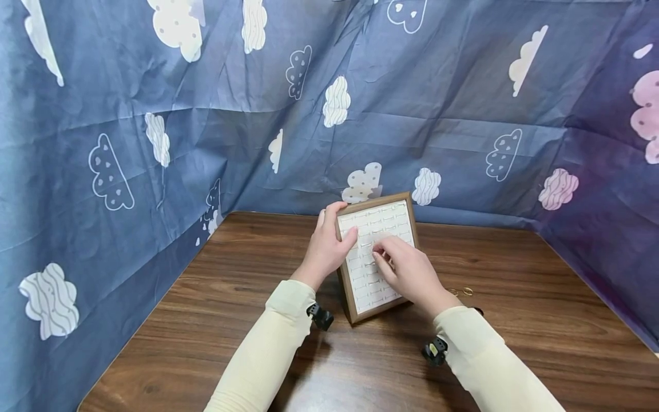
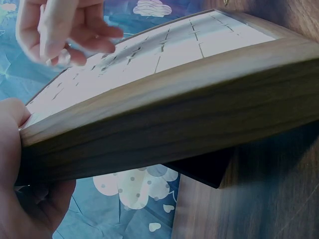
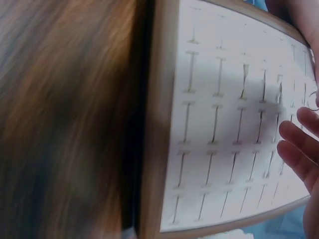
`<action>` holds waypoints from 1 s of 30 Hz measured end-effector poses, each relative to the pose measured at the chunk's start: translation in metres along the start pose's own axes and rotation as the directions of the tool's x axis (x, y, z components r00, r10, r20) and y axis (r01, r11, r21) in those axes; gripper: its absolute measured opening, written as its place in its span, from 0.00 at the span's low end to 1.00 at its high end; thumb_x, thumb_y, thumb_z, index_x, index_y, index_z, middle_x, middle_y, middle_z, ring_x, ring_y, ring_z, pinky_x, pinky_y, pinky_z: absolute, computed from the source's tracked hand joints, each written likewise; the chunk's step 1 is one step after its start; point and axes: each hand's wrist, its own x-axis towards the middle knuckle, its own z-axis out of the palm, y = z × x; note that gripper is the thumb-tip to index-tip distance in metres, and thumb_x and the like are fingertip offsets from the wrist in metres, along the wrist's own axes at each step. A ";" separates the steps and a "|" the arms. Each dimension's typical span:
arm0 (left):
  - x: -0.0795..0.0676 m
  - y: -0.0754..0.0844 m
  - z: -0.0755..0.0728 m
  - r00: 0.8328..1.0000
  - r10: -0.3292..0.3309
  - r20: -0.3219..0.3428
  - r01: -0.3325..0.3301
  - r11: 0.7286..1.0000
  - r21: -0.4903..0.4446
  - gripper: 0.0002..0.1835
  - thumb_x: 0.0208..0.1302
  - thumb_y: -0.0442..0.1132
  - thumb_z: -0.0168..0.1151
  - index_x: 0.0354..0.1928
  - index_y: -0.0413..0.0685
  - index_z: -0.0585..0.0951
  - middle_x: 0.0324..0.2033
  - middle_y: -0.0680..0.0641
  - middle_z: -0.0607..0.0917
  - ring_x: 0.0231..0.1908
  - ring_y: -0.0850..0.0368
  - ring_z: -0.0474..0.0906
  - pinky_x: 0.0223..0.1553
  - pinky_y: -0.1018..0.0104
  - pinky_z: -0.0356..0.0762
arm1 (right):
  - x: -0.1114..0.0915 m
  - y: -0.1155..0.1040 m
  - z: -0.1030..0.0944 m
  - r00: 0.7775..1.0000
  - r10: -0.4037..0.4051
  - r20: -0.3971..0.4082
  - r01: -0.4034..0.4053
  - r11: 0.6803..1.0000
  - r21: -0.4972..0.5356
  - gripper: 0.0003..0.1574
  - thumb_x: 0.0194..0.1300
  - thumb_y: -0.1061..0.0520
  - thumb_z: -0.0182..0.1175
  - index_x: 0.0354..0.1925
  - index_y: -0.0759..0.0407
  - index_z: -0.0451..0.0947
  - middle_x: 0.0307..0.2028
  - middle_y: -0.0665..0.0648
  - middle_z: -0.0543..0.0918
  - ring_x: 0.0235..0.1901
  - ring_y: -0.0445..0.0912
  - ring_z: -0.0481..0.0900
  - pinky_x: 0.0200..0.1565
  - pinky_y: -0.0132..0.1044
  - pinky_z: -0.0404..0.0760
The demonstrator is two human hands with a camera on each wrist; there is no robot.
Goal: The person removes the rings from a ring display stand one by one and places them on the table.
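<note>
A ring display board (image 1: 378,280) with a wooden frame and a white slotted pad leans tilted on the table. My left hand (image 1: 325,240) grips its upper left edge, thumb on the front and fingers behind, as the left wrist view also shows. In front of the slots, my right hand (image 1: 407,269) pinches a small ring (image 3: 313,101) between thumb and forefinger. Its other fingers (image 3: 296,142) are loosely bent near the pad. In the head view the fingers hide most of that ring. The slots visible in the right wrist view hold no rings.
Two gold-coloured rings lie on the brown wooden table (image 1: 206,332), right of the board; one ring (image 1: 467,291) shows beside my right wrist. A dark support (image 2: 209,167) stands behind the board. Blue cloud-patterned cloth (image 1: 257,160) hangs around the table's back and sides.
</note>
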 end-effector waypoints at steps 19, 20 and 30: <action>0.000 0.003 0.001 1.000 0.001 -0.005 -0.001 1.000 0.013 0.33 0.74 0.47 0.64 0.77 0.56 0.66 0.69 0.40 0.73 0.57 0.37 0.81 0.63 0.41 0.79 | -0.062 0.045 -0.043 0.993 0.096 0.062 -0.091 0.992 -0.085 0.07 0.69 0.60 0.70 0.41 0.48 0.84 0.36 0.43 0.85 0.35 0.40 0.84 0.37 0.41 0.81; 0.000 0.002 0.001 1.000 0.001 -0.006 -0.001 1.000 0.014 0.33 0.74 0.47 0.64 0.77 0.57 0.66 0.69 0.40 0.73 0.57 0.37 0.81 0.63 0.41 0.79 | -0.064 0.047 -0.045 0.993 0.101 0.062 -0.096 0.992 -0.083 0.07 0.69 0.60 0.71 0.41 0.47 0.84 0.36 0.43 0.85 0.35 0.41 0.84 0.37 0.42 0.81; 0.000 0.003 0.002 1.000 0.000 -0.009 0.000 1.000 0.002 0.33 0.74 0.46 0.64 0.77 0.56 0.66 0.68 0.40 0.74 0.57 0.37 0.81 0.63 0.41 0.79 | -0.087 0.070 -0.073 0.969 0.180 0.168 -0.168 0.982 -0.082 0.06 0.70 0.59 0.72 0.40 0.47 0.86 0.36 0.41 0.85 0.36 0.36 0.80 0.40 0.40 0.81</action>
